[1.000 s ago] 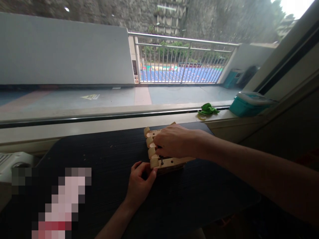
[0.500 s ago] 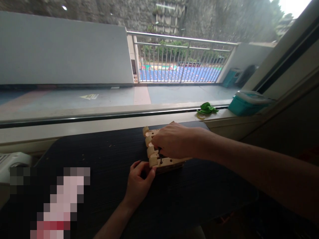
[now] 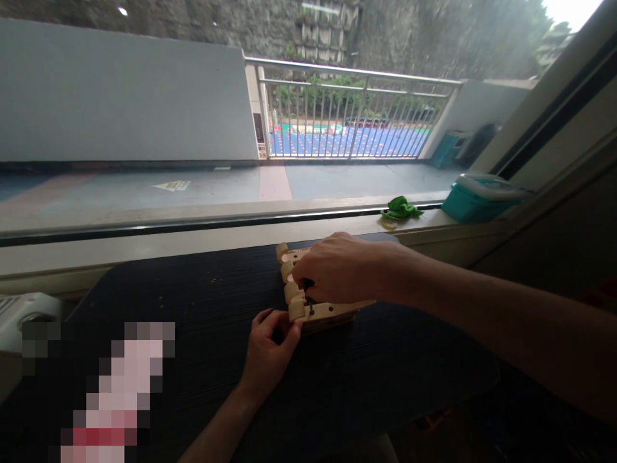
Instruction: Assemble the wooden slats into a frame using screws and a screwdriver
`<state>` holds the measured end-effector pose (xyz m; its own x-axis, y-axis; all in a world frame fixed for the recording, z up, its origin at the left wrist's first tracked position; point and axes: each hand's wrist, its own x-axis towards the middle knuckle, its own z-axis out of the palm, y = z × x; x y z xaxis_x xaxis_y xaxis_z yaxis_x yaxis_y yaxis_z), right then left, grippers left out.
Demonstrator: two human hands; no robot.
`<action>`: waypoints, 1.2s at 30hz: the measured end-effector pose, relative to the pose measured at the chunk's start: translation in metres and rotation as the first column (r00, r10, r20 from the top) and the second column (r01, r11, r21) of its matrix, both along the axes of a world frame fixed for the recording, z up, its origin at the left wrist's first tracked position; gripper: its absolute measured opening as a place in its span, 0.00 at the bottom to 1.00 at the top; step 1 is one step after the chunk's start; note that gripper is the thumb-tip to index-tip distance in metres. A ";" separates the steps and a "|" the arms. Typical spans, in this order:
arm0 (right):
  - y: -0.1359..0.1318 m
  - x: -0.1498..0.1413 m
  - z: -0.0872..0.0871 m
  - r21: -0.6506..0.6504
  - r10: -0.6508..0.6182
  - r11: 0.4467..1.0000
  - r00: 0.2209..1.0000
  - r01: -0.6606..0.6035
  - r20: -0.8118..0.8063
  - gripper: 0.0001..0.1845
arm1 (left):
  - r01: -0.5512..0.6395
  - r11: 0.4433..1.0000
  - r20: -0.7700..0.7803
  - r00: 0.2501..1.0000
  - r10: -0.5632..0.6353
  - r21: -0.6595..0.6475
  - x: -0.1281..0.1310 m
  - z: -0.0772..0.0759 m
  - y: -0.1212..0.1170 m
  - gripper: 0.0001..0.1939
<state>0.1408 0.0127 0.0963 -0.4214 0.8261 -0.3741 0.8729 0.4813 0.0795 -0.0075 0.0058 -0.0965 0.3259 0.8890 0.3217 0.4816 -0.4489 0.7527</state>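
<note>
A light wooden assembly (image 3: 322, 312) lies on the dark table (image 3: 193, 341), with rounded blocks along its left end. A dark bolt (image 3: 312, 310) stands in its near strip, beside a hole. My left hand (image 3: 270, 344) grips the near left corner between thumb and fingers. Over the assembly's middle, my right hand (image 3: 349, 267) is closed, its fingertips bent down among the strips. Whatever those fingertips hold is hidden beneath the hand.
Small crumbs (image 3: 214, 280) dot the table left of the assembly. Behind, the windowsill (image 3: 231, 244) carries a green cloth (image 3: 401, 208), a roll of tape (image 3: 388, 224) and a teal lidded box (image 3: 477, 200). A white appliance (image 3: 33, 318) stands at the left edge.
My right hand has shifted slightly up and its fingers have turned a little, uncovering more of the near strip. My left hand keeps its hold on the corner.
</note>
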 end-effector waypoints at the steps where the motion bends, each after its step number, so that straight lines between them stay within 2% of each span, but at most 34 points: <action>1: 0.000 0.000 0.001 -0.012 0.009 1.000 1.000 -0.009 0.003 0.12 | 0.003 1.000 -0.001 1.000 -0.003 -0.001 0.000 0.000 0.000 0.13; 6: 0.000 -0.001 0.001 -0.043 0.002 0.999 1.000 -0.002 0.007 0.12 | 0.010 1.000 -0.007 1.000 -0.010 -0.003 0.000 0.000 0.000 0.12; 16: 0.001 -0.001 -0.005 0.013 -0.042 0.999 0.999 0.043 -0.020 0.15 | 0.003 1.000 -0.007 1.000 -0.004 -0.015 -0.001 -0.002 0.000 0.12; 23: 0.001 0.002 0.001 -0.033 0.010 0.999 1.000 -0.011 -0.009 0.11 | 0.002 1.000 -0.008 1.000 -0.002 -0.010 -0.001 -0.002 0.000 0.13; 32: 0.005 0.001 -0.008 0.032 -0.046 0.998 0.999 0.047 -0.027 0.15 | 0.004 1.000 -0.015 1.000 -0.005 -0.008 0.000 -0.002 0.001 0.12; 36: 0.003 0.001 -0.004 0.035 -0.048 0.998 0.999 0.049 -0.019 0.15 | 0.001 1.000 -0.002 1.000 -0.001 -0.018 0.000 -0.003 0.001 0.13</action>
<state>0.1413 0.0159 0.0921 -0.3867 0.8585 -0.3369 0.8967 0.4354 0.0803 -0.0077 0.0066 -0.0990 0.3278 0.8941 0.3051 0.4825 -0.4361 0.7596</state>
